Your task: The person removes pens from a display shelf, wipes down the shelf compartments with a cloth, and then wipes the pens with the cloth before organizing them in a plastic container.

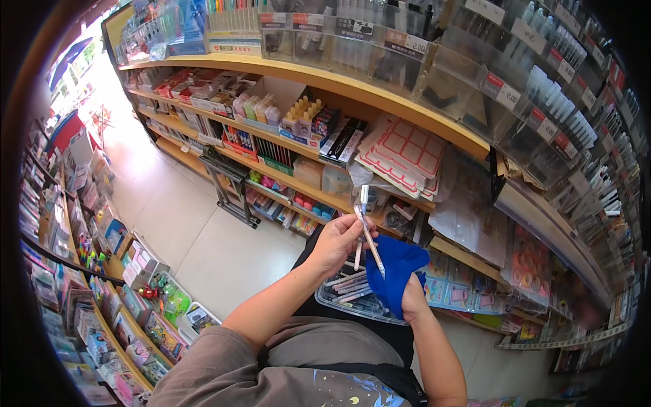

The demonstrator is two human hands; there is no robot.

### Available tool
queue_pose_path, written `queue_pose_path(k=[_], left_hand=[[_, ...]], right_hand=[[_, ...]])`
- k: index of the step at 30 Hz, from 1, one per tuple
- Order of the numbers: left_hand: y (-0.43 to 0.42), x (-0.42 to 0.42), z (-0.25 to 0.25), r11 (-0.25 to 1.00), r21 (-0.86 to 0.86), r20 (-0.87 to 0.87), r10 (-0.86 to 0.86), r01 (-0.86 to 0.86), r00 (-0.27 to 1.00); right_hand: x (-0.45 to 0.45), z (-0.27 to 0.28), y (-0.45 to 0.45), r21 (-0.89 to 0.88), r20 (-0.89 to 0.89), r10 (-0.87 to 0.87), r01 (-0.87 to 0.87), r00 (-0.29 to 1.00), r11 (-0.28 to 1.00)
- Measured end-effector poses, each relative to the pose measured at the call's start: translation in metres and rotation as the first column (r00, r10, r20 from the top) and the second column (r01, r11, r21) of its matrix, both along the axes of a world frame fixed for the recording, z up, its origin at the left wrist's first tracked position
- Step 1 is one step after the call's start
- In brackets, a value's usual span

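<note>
My left hand [339,239] is closed round a few slim pens [369,243], pinched between thumb and fingers; one has a silvery-blue cap pointing up. A blue cloth [397,268] hangs just right of the pens, and my right hand [413,298] grips its lower right side, the fingers partly hidden behind it. Below both hands, a clear plastic box [369,315] rests at my lap with several pale pens [349,286] in it. The cloth covers the box's right part.
Wooden shelves [298,139] with stationery stand in front. Clear pen bins [468,85] line the upper right. A dark metal stand [227,183] is on the floor by the shelves. Another goods rack [112,305] runs along the left. Red-bordered label sheets [403,152] lie on a shelf.
</note>
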State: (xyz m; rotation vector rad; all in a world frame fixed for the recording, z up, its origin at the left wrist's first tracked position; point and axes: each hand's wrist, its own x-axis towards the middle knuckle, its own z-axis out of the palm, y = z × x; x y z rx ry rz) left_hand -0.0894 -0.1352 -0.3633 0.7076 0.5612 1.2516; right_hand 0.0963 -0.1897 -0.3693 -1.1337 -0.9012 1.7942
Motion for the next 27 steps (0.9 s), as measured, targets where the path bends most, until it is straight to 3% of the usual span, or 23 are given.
queue_pose_path(k=[3,6,9,15,18,21,25,27], left_hand=[[0.0,0.001,0.0,0.999,-0.014,-0.008,0.029,-0.029,1.0],[-0.002,0.0,0.004,1.0,0.007,-0.092,0.011,-0.01,0.996],[-0.002,-0.001,0.003,1.0,0.02,-0.105,-0.016,0.018,0.994],[-0.002,-0.002,0.001,0.996,0.06,-0.016,-0.069,0.07,0.998],[-0.003,-0.003,0.004,0.993,0.076,0.033,-0.097,0.095,0.995],[-0.003,-0.002,0.004,0.99,0.081,0.05,-0.116,0.112,0.992],[0.0,-0.003,-0.003,0.939,0.208,-0.265,-0.214,0.272,0.94],[0.0,-0.001,-0.002,0.937,0.229,-0.262,-0.202,0.264,0.944]], right_hand=[[-0.011,-0.001,-0.003,0.265,0.23,-0.128,0.064,0.965,0.962],[-0.011,-0.007,-0.001,0.283,0.26,-0.152,0.076,0.953,0.956],[0.001,-0.025,0.0,0.264,0.219,-0.023,-0.037,0.975,0.964],[0.004,-0.003,0.004,-0.027,-0.123,0.078,-0.082,0.989,0.996],[0.001,0.007,0.006,-0.212,-0.285,0.002,-0.065,0.958,0.975],[0.001,0.011,0.005,-0.198,-0.242,0.059,-0.109,0.968,0.974],[-0.004,0.012,0.002,-0.097,-0.128,0.051,-0.064,0.99,0.993],[-0.004,0.012,0.001,-0.071,-0.109,0.041,-0.049,0.993,0.996]])
